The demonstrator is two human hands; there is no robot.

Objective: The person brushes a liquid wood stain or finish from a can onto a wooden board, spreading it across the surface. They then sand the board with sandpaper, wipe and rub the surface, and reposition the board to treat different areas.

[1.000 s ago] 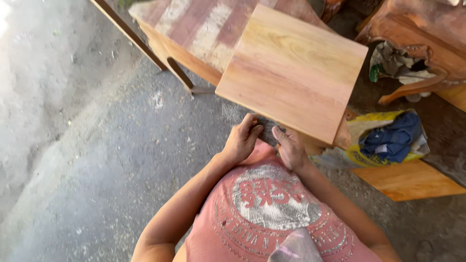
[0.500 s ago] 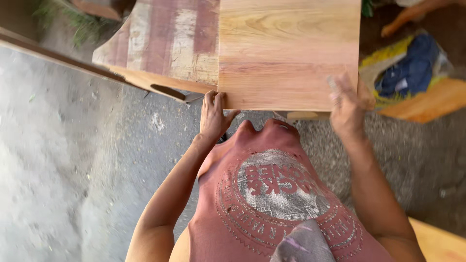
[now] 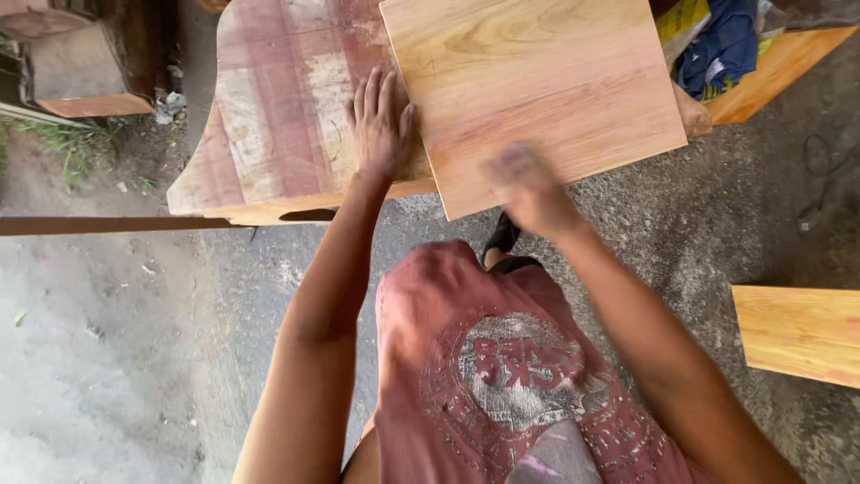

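Square wooden panel (image 3: 536,90), pale with a pinkish grain, is the biggest thing in hand: it lies flat and skewed across a worn workbench top (image 3: 278,116) streaked red and white, its near corner jutting past the bench's front edge, probably so that corner can be reached freely. Against the panel's left edge rests the left hand (image 3: 381,125), palm down and fingers spread flat, pressing on the bench and touching the panel's side, apparently to steady it; it grips nothing. At the panel's overhanging near corner is the right hand (image 3: 528,190), too blurred to tell how far it is open or whether it has hold of anything. Right of the panel, on the concrete floor (image 3: 708,233), lies a smaller wooden board (image 3: 797,333). Beyond the panel's far right corner sits a blue cloth (image 3: 721,45).
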